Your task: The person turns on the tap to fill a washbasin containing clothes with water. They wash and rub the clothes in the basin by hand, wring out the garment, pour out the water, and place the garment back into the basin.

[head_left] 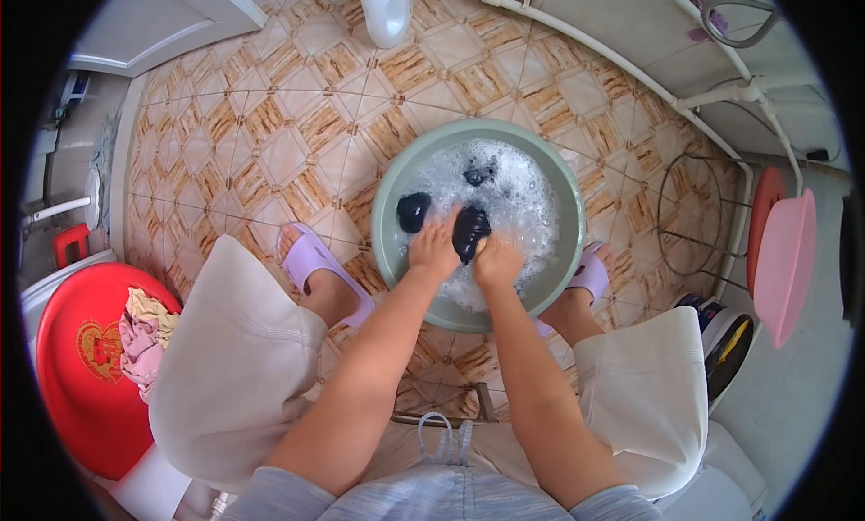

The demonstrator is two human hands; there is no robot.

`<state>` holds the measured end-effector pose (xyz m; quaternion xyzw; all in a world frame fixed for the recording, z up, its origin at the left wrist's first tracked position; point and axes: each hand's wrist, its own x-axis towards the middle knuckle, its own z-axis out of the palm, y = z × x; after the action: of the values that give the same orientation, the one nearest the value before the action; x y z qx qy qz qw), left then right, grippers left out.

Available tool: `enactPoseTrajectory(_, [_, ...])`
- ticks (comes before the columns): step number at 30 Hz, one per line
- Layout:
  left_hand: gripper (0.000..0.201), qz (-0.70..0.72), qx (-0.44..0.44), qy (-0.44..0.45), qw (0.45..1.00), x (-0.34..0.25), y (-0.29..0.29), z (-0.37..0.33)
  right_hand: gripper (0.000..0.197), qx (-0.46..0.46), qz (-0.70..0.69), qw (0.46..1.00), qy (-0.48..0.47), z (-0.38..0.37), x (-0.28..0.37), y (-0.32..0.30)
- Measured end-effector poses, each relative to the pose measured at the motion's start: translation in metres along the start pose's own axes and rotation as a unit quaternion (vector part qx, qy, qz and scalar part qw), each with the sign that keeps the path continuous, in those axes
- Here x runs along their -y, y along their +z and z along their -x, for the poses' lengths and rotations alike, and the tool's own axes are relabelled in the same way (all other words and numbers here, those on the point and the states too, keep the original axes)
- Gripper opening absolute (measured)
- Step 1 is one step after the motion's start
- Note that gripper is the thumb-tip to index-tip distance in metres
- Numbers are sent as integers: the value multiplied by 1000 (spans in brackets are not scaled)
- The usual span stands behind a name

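Note:
A green-grey basin (387, 291) of foamy water stands on the floor between my feet. Both my hands are inside it, at a dark wet cloth (470, 233) that bulges up between them. My left hand (435, 247) lies against the cloth's left side with its fingers stretched out. On the other side, my right hand (497, 261) is closed, its curled fingers gripping the cloth's lower right edge. Another dark bulge of fabric (414, 212) rises from the suds to the left, and a smaller dark patch (479, 173) shows through the foam beyond. What lies under the suds is hidden.
A red basin (68, 377) with pink and cream cloths (142, 336) stands at the left. Pink basins (784, 269) and a wire rack (689, 214) are by the right wall, near a dark round container (725, 345). Purple slippers (326, 273) flank the green-grey basin.

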<state>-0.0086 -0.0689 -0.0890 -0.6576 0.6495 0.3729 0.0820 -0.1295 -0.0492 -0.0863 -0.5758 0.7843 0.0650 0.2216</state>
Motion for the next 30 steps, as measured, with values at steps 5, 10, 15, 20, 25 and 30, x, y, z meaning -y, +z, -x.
enactPoseTrajectory(5, [46,-21,47,-5,999,4,-16,-40,32,113,25,986,-117,-39,-32,-9])
enactPoseTrajectory(10, [34,90,-26,20,995,-22,-75,-16,88,44,-146,975,-162,-33,-22,-58])
enactPoseTrajectory(15, [29,26,-57,193,979,-64,-151,50,87,46,-424,881,-204,-2,7,-76])
enactPoseTrajectory(20, [25,147,-213,320,911,-73,-220,112,45,12,-401,870,-286,38,25,-202])
enactPoseTrajectory(25, [44,285,-316,430,796,-100,-256,163,45,-118,-530,792,-278,114,45,-315])
enactPoseTrajectory(30, [51,407,-353,483,690,-117,-255,176,57,-228,-669,647,-286,161,68,-356])
